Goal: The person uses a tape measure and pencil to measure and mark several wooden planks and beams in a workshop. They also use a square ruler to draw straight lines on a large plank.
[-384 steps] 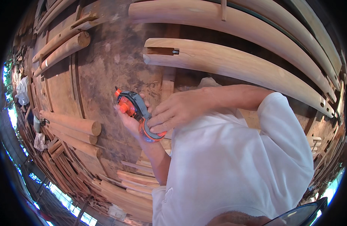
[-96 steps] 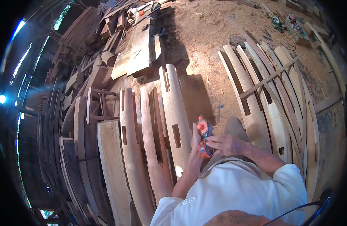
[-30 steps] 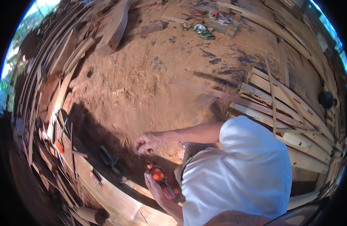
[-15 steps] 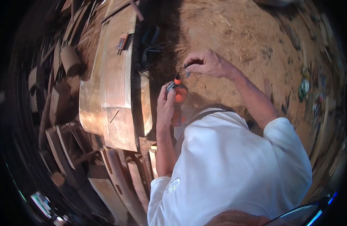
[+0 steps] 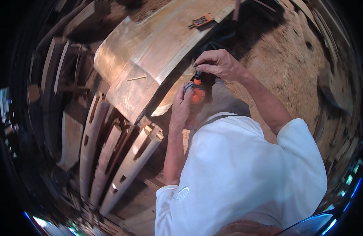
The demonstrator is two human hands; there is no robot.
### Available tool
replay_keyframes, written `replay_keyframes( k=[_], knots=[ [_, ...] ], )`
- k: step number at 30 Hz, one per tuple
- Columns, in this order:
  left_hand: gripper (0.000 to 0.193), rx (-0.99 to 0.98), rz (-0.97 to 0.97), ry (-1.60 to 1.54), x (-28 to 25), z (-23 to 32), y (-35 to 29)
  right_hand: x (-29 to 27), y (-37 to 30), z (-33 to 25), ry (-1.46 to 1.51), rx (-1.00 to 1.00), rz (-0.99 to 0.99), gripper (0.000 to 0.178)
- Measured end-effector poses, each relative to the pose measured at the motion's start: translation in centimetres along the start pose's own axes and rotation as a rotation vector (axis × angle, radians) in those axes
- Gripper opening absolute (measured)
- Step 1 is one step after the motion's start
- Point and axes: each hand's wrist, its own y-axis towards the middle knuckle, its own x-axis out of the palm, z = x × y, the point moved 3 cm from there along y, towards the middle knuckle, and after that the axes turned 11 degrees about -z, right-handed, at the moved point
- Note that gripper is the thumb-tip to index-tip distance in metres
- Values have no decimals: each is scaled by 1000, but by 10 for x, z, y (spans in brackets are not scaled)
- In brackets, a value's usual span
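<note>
Here an orange and grey hand tool (image 5: 195, 91), its exact kind too blurred to tell, sits just in front of the person's chest, beside the near edge of a broad curved wooden slab (image 5: 150, 59). The left hand (image 5: 182, 105) is wrapped around the tool's body from below, while the right hand (image 5: 217, 63) pinches a small part at its top with fingertips closed. To do this well, I judge the left hand should keep the body steady while the right works the top part slowly. On the slab lie a thin wooden stick (image 5: 137, 78) and, farther off, an orange flat device (image 5: 202, 20). Slotted wooden posts (image 5: 122, 165) lie to the left on sawdust-strewn ground (image 5: 291, 59).
</note>
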Motion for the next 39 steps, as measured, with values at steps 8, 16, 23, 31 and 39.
replay_keyframes(
  k=[8,16,23,31,39],
  knots=[
    [37,-45,327,-284,-25,-21,44,-2,110,63,299,255,-469,33],
    [44,34,605,-632,-25,-61,144,-21,122,148,89,263,-552,97],
    [42,38,641,-794,-25,-88,244,-53,147,211,123,453,-502,80],
    [39,-160,900,-497,-22,-167,197,-44,234,417,-70,437,-651,77],
    [43,-748,1351,-613,230,-288,-27,-7,297,519,-361,360,-972,69]
  ],
)
